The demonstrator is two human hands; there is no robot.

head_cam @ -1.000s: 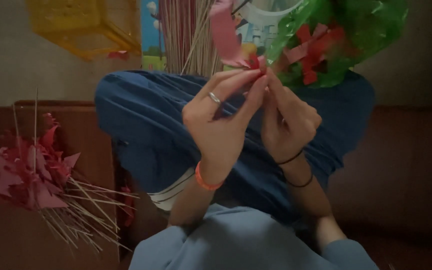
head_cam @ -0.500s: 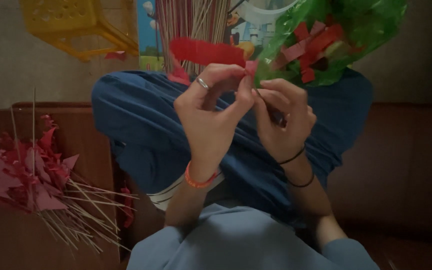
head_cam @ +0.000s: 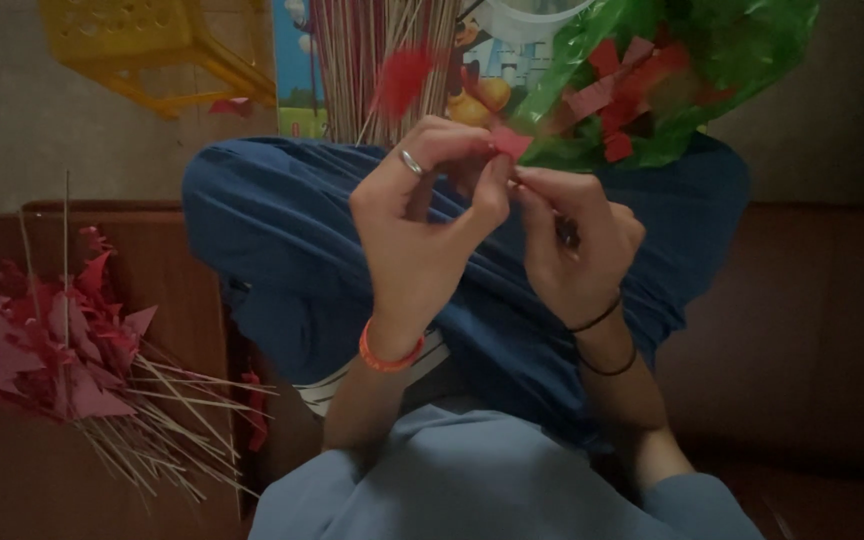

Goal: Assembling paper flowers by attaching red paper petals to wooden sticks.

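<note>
My left hand [head_cam: 427, 225] and my right hand [head_cam: 577, 240] meet above my blue-trousered lap, both pinching a small red paper piece [head_cam: 510, 141] between the fingertips. A blurred red paper flap [head_cam: 402, 75] sticks up just above the left hand; whether it joins the pinched piece I cannot tell. A ring sits on a left finger and an orange band on the left wrist. Dark bands circle the right wrist.
A green plastic bag [head_cam: 732, 50] holding several red paper scraps lies at top right. A bundle of thin sticks [head_cam: 377, 50] stands behind my hands. Finished red paper flags on sticks [head_cam: 62, 345] lie on the wooden bench [head_cam: 182, 270] at left. A yellow plastic stool [head_cam: 142, 40] is at top left.
The long red paper strip held up above my left hand has swung and shrunk to a blurred flap. Both hands stay together, fingertips working closer on the small red piece.
</note>
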